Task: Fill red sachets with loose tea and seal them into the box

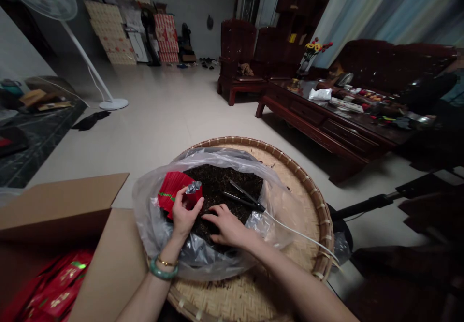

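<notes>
My left hand (184, 215) is closed on a small red packet (194, 199), whose silver foil mouth points up. Dark loose leaves, like tea (210, 179), fill a large clear plastic bag (152, 182) with its rim rolled open. Over the leaves is my right hand (228, 227), fingers curved and apart, their tips touching or just above the leaves. Beyond it lies a black two-armed clamp tool (243, 197) with a white cord, its jaws spread. A fanned stack of red packets (170, 189) rests inside the bag at the left.
Under the bag is a round woven bamboo tray (308, 182). A cardboard box (116, 259) at the left holds many red packets (61, 288). A black stand arm (369, 205) reaches in from the right. Farther off are a wooden coffee table (319, 124) and a white fan (87, 65).
</notes>
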A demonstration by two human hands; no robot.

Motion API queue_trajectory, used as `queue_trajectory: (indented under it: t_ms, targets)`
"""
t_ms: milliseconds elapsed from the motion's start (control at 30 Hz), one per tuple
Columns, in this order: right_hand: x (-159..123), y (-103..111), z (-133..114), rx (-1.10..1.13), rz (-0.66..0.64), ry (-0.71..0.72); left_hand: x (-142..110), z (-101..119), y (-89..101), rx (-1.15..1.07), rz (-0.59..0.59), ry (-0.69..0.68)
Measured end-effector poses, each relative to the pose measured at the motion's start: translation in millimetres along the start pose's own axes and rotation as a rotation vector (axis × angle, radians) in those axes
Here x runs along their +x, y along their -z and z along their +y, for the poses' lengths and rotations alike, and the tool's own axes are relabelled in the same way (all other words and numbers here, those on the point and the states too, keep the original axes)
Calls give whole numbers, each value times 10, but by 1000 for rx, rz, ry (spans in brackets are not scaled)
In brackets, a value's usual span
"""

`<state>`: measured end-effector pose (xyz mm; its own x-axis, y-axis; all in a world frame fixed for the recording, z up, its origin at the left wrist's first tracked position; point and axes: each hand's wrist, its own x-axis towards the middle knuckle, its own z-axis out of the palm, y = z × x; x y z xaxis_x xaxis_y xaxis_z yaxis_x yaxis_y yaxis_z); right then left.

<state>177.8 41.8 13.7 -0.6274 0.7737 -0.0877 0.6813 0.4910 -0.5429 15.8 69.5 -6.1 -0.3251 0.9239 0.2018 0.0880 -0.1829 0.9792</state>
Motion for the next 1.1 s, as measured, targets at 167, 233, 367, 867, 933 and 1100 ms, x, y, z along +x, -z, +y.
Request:
queue_trajectory:
  t_ms: [167, 233, 367, 867, 933, 1100]
  targets:
    - [17, -36, -41, -44, 27, 95, 8, -27, -5, 60, 13, -51]
    - [21, -46, -59, -75, 23, 83, 14, -40, -12, 64, 33, -80]
    - [13, -30, -97, -132, 29, -16, 17, -47, -21, 63, 27, -103]
    - [123, 160, 167, 1514, 186, -434, 11, -75, -21, 60, 9, -106]
    - [108, 216, 155, 1765, 98, -442, 10, -79, -18, 57, 9, -106]
    - [101, 233, 179, 2108, -29, -392, 3, -83, -9, 58, 1, -92]
